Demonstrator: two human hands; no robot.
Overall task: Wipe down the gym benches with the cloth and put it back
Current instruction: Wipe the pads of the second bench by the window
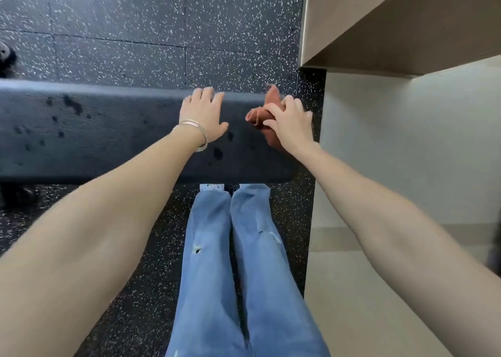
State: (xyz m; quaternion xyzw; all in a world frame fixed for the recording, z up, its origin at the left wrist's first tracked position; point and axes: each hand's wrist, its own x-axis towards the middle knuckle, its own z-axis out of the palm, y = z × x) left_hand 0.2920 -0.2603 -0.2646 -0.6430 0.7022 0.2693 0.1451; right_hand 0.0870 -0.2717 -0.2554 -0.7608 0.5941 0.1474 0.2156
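Observation:
A long black padded gym bench [108, 134] runs across the view from the left edge to just right of centre, its top dotted with dark wet spots. My left hand [203, 112] lies flat on the pad near the far edge, fingers straight, with thin bangles on the wrist. My right hand [288, 121] grips a crumpled rust-orange cloth [257, 117] at the bench's right end. Part of the cloth sticks out to the left and beyond my fingers, the rest is hidden under the hand.
Black speckled rubber floor [135, 31] lies beyond and beneath the bench. A pale wall [406, 153] with a beige overhanging ledge [379, 31] stands close on the right. My legs in blue jeans [230, 262] stand against the bench's near side. A dark object [6, 58] shows at the left edge.

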